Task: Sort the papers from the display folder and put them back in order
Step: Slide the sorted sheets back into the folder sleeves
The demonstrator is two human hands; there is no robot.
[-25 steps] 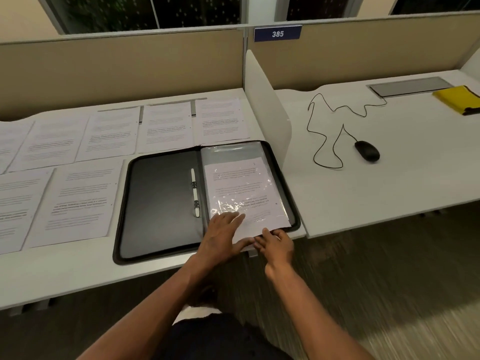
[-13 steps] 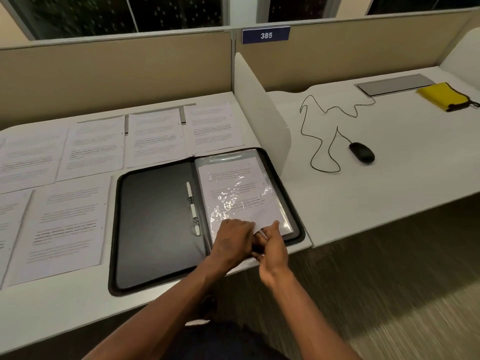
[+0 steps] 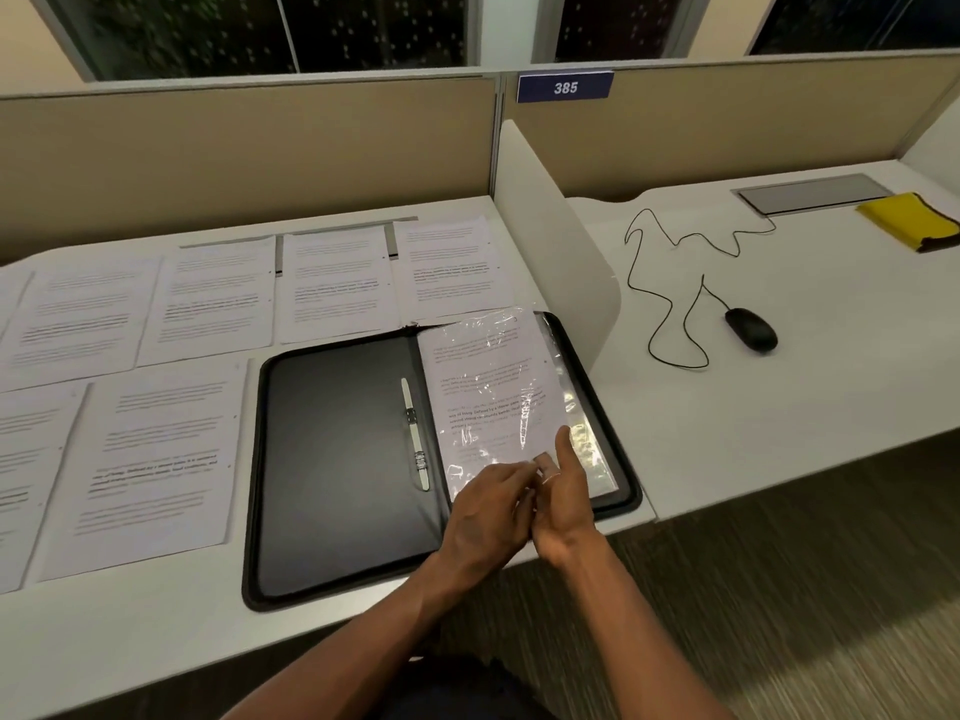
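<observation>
A black display folder [image 3: 337, 459] lies open on the white desk [image 3: 156, 631]. A white clip strip [image 3: 414, 433] runs along its spine. On its right half lies a clear plastic sleeve [image 3: 587, 439] with a printed sheet [image 3: 488, 387] in it; the sheet's top reaches past the folder's far edge. My left hand [image 3: 488, 517] grips the sleeve's near edge with curled fingers. My right hand [image 3: 566, 491] pinches the sheet's near right corner, thumb lying on top. Several loose printed sheets [image 3: 332, 283] lie in two rows left of and behind the folder.
A white divider panel [image 3: 550, 252] stands right beside the folder. On the neighbouring desk are a black mouse [image 3: 750, 328] with a looping cable [image 3: 670, 298], a grey cover plate [image 3: 810, 192] and a yellow pouch [image 3: 909, 220]. Beige partitions close off the back.
Both hands have moved forward along the sleeve's near edge and the sheet has slid farther up, its top now over the folder's far rim. My right thumb has come up onto the sheet.
</observation>
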